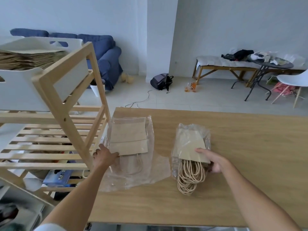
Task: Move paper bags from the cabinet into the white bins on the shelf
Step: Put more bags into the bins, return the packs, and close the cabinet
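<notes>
Two stacks of brown paper bags in clear plastic wrap lie on the wooden cabinet top [241,147]. My left hand [104,156] grips the near left corner of the left stack [129,138]. My right hand [215,160] holds the near edge of the right stack [192,148], thumb on top, just above its bundle of twine handles [190,177]. To the left, a white bin [20,87] on the top of the wooden shelf [66,117] holds several flat paper bags [28,58].
The slatted wooden shelf stands close against the cabinet's left side, with boxes under its lower slats. Beyond the cabinet are a blue sofa [106,59], a backpack [160,81] and cable on the floor, a bench [225,64], a round black table [270,64] and a white chair [293,80].
</notes>
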The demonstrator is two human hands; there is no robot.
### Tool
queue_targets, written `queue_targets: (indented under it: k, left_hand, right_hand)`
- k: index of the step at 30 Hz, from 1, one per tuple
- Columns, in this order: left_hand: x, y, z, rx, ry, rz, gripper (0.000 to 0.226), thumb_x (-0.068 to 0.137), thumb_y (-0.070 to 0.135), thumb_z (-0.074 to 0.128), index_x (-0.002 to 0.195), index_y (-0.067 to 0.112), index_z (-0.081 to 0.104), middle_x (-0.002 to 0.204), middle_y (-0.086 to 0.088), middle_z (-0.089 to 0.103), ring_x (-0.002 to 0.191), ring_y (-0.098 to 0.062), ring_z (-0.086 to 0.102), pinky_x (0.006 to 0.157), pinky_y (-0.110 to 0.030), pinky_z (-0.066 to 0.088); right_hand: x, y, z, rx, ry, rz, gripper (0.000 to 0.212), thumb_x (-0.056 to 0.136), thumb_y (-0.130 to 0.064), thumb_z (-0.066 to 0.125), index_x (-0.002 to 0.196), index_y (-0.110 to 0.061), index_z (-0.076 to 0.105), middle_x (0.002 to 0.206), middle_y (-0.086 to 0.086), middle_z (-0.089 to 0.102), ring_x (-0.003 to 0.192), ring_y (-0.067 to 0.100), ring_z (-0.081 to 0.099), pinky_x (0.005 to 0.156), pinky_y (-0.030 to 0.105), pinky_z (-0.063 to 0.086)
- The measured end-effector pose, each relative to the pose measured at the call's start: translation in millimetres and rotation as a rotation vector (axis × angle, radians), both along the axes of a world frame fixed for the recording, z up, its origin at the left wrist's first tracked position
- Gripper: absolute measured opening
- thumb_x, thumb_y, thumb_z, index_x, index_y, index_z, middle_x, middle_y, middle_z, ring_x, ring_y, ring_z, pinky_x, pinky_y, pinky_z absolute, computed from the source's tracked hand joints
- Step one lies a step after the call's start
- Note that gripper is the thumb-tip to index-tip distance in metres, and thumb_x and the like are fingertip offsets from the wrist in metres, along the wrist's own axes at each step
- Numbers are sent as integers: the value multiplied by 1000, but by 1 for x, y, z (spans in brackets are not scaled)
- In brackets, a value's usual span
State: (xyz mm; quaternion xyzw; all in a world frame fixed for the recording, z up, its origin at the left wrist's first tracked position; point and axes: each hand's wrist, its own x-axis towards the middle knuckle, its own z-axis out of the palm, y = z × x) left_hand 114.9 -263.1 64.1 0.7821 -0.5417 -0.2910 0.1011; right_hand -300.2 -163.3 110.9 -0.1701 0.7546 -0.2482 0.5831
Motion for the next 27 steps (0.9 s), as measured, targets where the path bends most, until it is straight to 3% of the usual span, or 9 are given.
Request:
queue_targets:
  k: [3, 5, 7, 10, 14, 17, 21, 23, 27]
  left_hand:
    - [0, -17, -3, 58, 224, 112, 101, 83, 43, 74, 151, -6, 18, 134, -27, 52, 119, -42, 55, 97, -48, 47]
    - [1, -24, -6, 97, 518, 195, 86, 78, 42, 78, 135, -14, 47, 86, -18, 62, 76, -31, 61, 73, -39, 50]
    - [-5, -25, -8, 132, 677, 231, 67, 78, 39, 78, 120, -11, 62, 67, -11, 56, 59, -25, 54, 66, -37, 47]
    - [-22, -21, -4, 103, 846, 208, 48, 87, 29, 74, 118, -2, 55, 82, -9, 61, 67, -22, 59, 54, -31, 49]
    - [-40, -23, -13, 135, 1160, 287, 73, 69, 15, 90, 125, 1, 45, 118, -19, 63, 99, -34, 69, 64, -48, 63]
    - [-45, -11, -20, 157, 1181, 345, 35, 84, -12, 67, 117, -8, 54, 112, -22, 64, 87, -35, 66, 61, -42, 64]
    - [-28, 2, -31, 189, 1195, 330, 27, 87, -17, 59, 114, -11, 55, 126, -30, 58, 95, -40, 65, 56, -44, 63]
    - [-19, 8, -30, 185, 1189, 332, 44, 88, -13, 61, 129, -11, 47, 131, -30, 56, 99, -42, 66, 54, -43, 62]
    - [-13, 33, -17, 169, 1136, 252, 43, 90, -10, 60, 131, -12, 49, 123, -30, 62, 93, -38, 67, 54, -38, 62]
  right_hand:
    - [13, -2, 2, -50, 3, -22, 72, 78, -60, 74, 123, -6, 56, 108, 22, 70, 101, 32, 68, 97, 47, 53]
    - [22, -3, 2, -68, 9, -6, 78, 81, -64, 70, 136, -11, 53, 126, 20, 64, 105, 28, 62, 93, 37, 51]
    - [28, -2, 2, -94, 9, 25, 81, 86, -63, 64, 148, -14, 44, 148, 19, 49, 115, 29, 53, 85, 30, 44]
    - [28, -7, -6, -114, -11, 81, 98, 75, -72, 69, 152, -20, 39, 155, 18, 42, 134, 33, 47, 104, 36, 39]
    - [28, -6, -12, -137, -70, 73, 96, 63, -65, 82, 139, -15, 53, 128, 18, 66, 114, 30, 64, 104, 44, 46]
    - [33, 4, -22, -151, -94, 55, 79, 66, -65, 79, 123, -15, 59, 114, 17, 72, 109, 30, 66, 108, 48, 44]
    - [34, 19, -31, -178, -143, 24, 86, 53, -66, 86, 112, -9, 61, 91, 19, 79, 98, 31, 72, 79, 38, 55]
    - [33, 27, -32, -192, -166, 18, 92, 50, -65, 88, 115, -6, 61, 92, 21, 78, 99, 33, 72, 76, 37, 56]
    - [31, 50, -33, -227, -174, 34, 124, 13, -65, 94, 116, -5, 62, 96, 22, 78, 87, 31, 75, 67, 34, 60]
